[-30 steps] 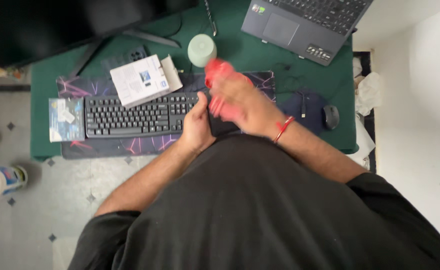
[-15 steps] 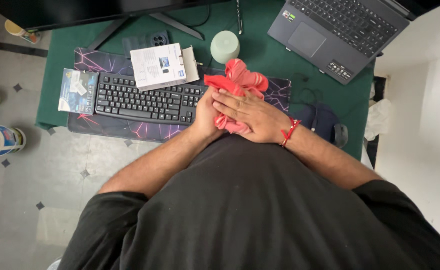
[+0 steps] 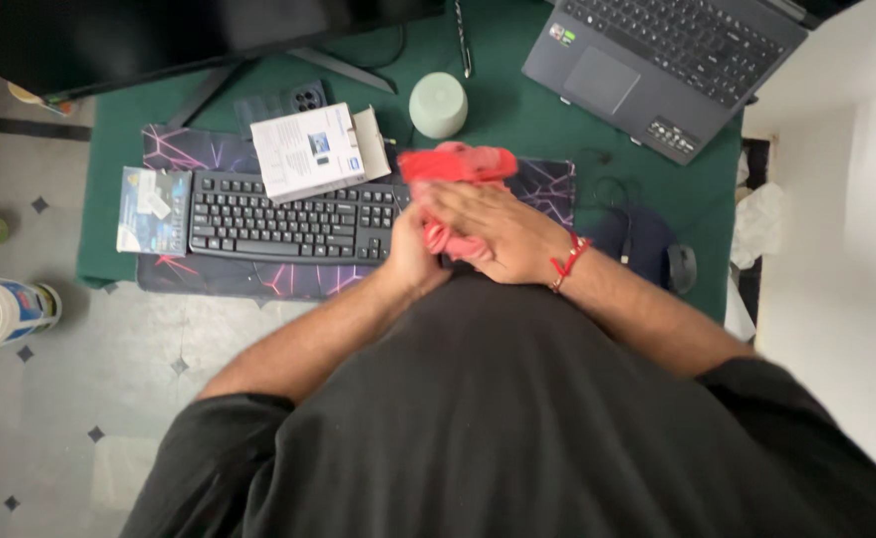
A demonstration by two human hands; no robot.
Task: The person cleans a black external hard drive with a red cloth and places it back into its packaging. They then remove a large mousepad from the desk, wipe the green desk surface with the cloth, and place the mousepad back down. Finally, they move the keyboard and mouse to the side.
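Pressing a red cloth (image 3: 455, 164) between both hands, we keep our right hand (image 3: 488, 227) laid flat over it and our left hand (image 3: 410, 249) cupped beneath, at the right end of the black keyboard (image 3: 288, 214) on the green desk (image 3: 517, 115), with a white box (image 3: 310, 151) on the keys

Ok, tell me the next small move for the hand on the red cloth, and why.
Probably slide the right hand leftward, pressing the crumpled red cloth along the black keyboard. The cloth sits bunched at the keyboard's right end, where the left hand rests, so the keys lie right beside it.
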